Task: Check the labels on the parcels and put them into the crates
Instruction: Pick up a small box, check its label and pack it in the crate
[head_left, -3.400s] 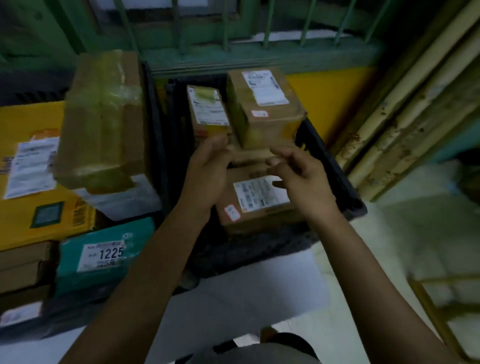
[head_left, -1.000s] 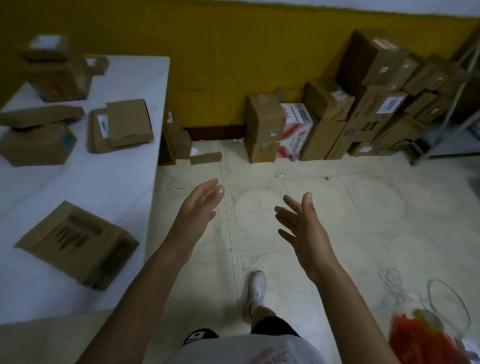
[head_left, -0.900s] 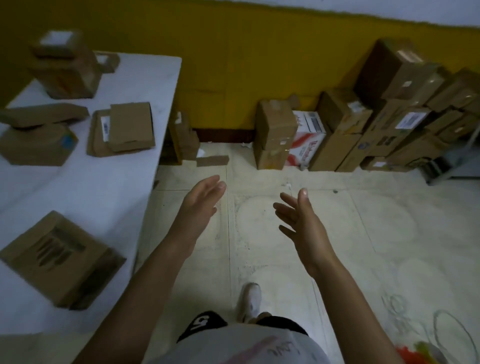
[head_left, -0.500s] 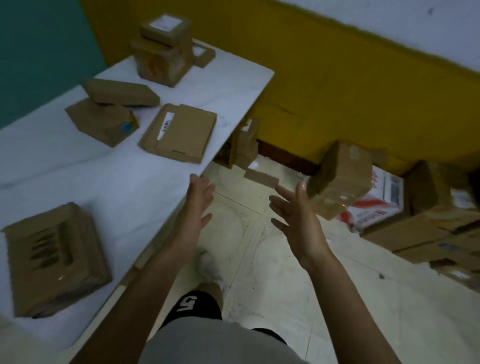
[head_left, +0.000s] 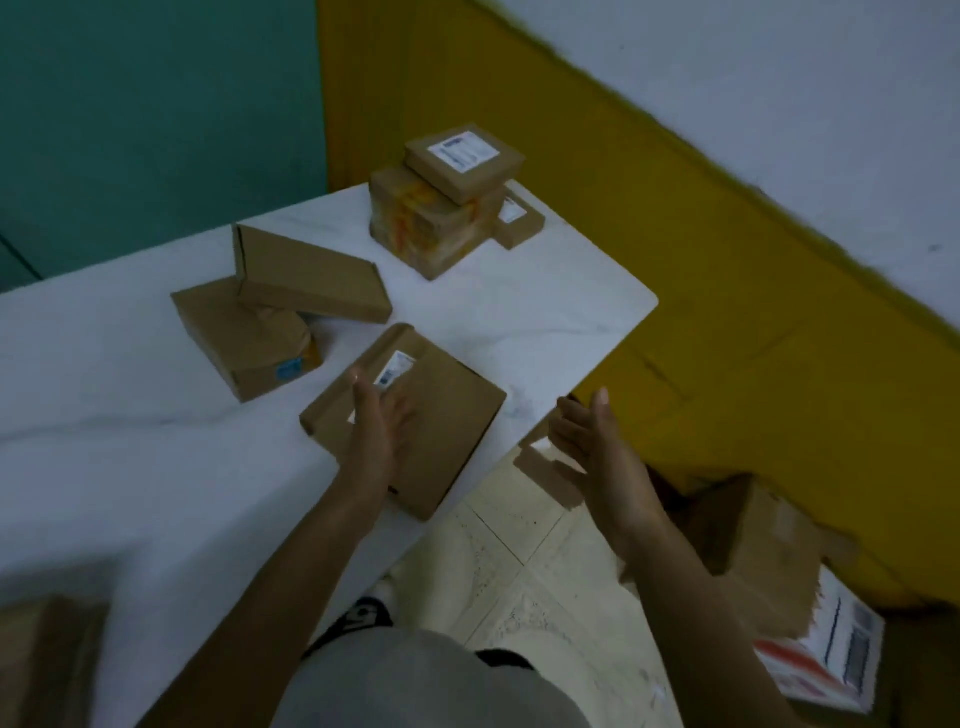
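Observation:
A flat brown parcel (head_left: 447, 415) with a small white label lies near the right edge of the white table (head_left: 130, 467). My left hand (head_left: 376, 421) reaches over it with straight fingers, palm turned inward; whether it touches the parcel I cannot tell. My right hand (head_left: 592, 436) hovers open beyond the table's edge, to the right of the parcel, holding nothing. Further back sit a thick parcel (head_left: 249, 338) with a long flat box (head_left: 311, 275) leaning on it, and a stack of labelled parcels (head_left: 447, 202) at the table's far corner. No crate is in view.
A yellow and white wall runs behind the table; a teal wall is at the left. More cardboard boxes (head_left: 769, 545) and a white printed carton (head_left: 826, 660) stand on the tiled floor at the right. A blurred brown parcel (head_left: 47, 660) lies at the table's near left.
I have turned away from the black crate of parcels toward the white table. Both empty hands moved forward; my left hand now reaches over the flat parcel.

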